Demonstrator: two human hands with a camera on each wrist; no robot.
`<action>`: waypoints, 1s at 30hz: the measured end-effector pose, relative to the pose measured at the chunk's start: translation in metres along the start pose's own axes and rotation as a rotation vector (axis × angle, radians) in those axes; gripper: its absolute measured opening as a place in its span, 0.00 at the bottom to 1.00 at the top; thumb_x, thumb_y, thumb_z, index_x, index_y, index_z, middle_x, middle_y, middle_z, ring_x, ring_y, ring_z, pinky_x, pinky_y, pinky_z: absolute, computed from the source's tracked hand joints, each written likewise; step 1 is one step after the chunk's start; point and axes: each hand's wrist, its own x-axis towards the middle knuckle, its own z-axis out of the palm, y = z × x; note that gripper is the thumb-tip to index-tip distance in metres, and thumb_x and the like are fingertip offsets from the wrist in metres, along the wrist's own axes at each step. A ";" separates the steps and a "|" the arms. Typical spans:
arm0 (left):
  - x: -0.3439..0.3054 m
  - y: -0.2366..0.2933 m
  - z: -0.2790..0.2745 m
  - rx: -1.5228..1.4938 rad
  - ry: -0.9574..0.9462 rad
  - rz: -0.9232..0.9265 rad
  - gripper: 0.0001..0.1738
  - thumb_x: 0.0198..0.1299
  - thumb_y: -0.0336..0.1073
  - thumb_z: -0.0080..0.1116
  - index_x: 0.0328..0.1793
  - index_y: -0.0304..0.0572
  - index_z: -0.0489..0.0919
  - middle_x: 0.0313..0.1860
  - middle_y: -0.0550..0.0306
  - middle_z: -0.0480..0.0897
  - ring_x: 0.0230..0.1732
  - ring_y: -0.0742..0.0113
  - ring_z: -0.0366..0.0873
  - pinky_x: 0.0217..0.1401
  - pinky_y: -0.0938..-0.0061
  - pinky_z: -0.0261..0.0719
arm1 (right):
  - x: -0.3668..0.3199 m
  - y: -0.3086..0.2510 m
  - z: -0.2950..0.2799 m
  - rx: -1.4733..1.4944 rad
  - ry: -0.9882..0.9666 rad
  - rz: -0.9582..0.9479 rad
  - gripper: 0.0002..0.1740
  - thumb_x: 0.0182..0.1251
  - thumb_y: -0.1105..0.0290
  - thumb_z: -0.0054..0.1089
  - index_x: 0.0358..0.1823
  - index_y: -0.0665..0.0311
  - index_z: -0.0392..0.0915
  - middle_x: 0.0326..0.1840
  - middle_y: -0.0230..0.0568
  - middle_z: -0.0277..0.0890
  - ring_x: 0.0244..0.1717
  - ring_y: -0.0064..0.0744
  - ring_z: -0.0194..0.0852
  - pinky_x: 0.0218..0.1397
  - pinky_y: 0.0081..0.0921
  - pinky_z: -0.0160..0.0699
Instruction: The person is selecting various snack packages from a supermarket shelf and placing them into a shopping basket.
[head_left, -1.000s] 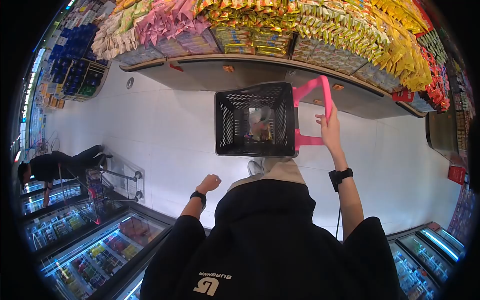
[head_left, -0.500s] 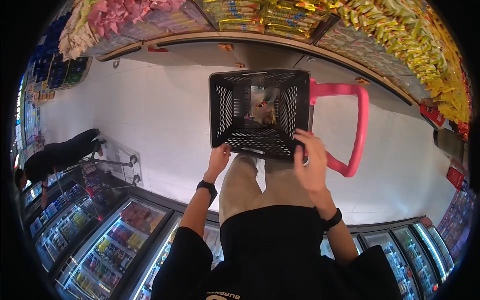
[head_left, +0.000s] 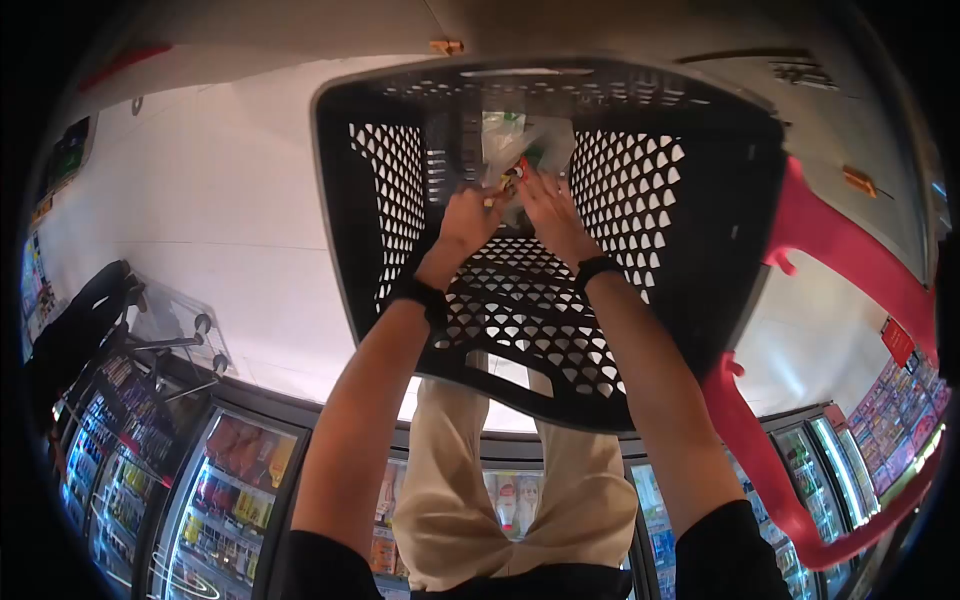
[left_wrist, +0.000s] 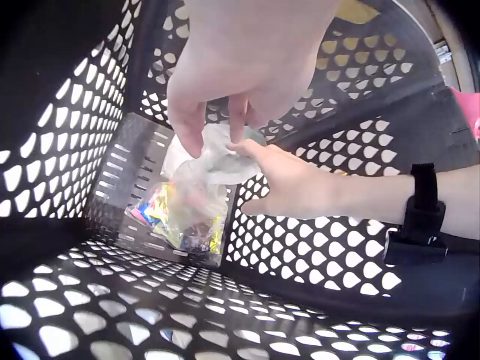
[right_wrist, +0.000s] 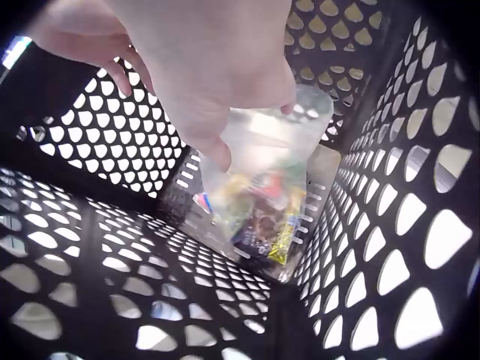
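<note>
head view: left hand [head_left: 468, 215] and right hand [head_left: 550, 210] both pinch one clear bag [head_left: 500, 135] in one black basket [head_left: 640, 190].

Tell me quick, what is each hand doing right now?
Left hand: closed, fingers pinching the top of the clear bag.
Right hand: closed, holding the same bag's top.

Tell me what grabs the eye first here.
A black perforated basket fills the head view, and the left hand and right hand reach down into its far end. There they pinch the top of a clear bag of colourful packets. The pink handle curves down the basket's right side.
</note>
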 end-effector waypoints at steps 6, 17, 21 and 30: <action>0.029 -0.005 0.017 0.013 -0.038 -0.208 0.22 0.58 0.52 0.63 0.43 0.39 0.88 0.39 0.35 0.85 0.43 0.41 0.85 0.48 0.56 0.84 | -0.025 0.004 0.004 0.275 -0.319 -0.022 0.09 0.59 0.75 0.58 0.38 0.60 0.86 0.34 0.46 0.84 0.45 0.45 0.82 0.61 0.43 0.74; -0.112 0.106 -0.087 -0.291 0.073 0.229 0.08 0.54 0.20 0.59 0.39 0.35 0.84 0.33 0.50 0.87 0.36 0.63 0.88 0.42 0.72 0.83 | -0.078 -0.105 -0.210 0.597 -0.140 0.304 0.18 0.66 0.76 0.56 0.56 0.64 0.66 0.30 0.56 0.80 0.34 0.62 0.80 0.37 0.50 0.78; -0.176 0.187 -0.156 -0.230 -0.136 0.268 0.20 0.57 0.19 0.54 0.56 0.39 0.78 0.35 0.50 0.87 0.39 0.52 0.87 0.43 0.66 0.83 | -0.091 -0.133 -0.281 0.827 0.076 0.613 0.44 0.64 0.69 0.68 0.76 0.57 0.51 0.25 0.54 0.79 0.31 0.64 0.79 0.31 0.48 0.77; -0.290 0.308 -0.226 -0.251 0.009 0.754 0.17 0.60 0.26 0.62 0.56 0.37 0.76 0.41 0.44 0.84 0.43 0.44 0.83 0.44 0.61 0.82 | -0.151 -0.154 -0.409 0.736 0.272 0.337 0.11 0.68 0.71 0.57 0.49 0.64 0.76 0.27 0.58 0.78 0.32 0.59 0.81 0.35 0.45 0.77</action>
